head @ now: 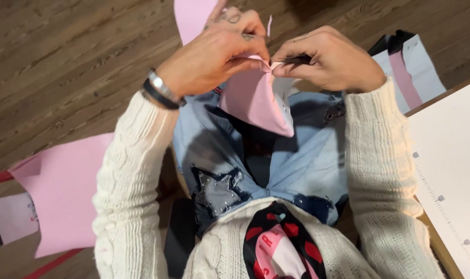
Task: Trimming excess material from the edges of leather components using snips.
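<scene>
Close below us, over our denim lap [297,165], hangs the folded pink paper [258,101], its point aimed down toward us. Our left hand [214,51] pinches its top edge; our right hand [330,59] pinches just beside, touching. More pink paper [64,191] lies left on the floor.

Pink folded paper [258,101], cream cable-knit sweater [126,206], pale blue jeans [307,160] with a grey star patch [217,192].

One head-worn camera looks steeply down, close above the lap.
</scene>
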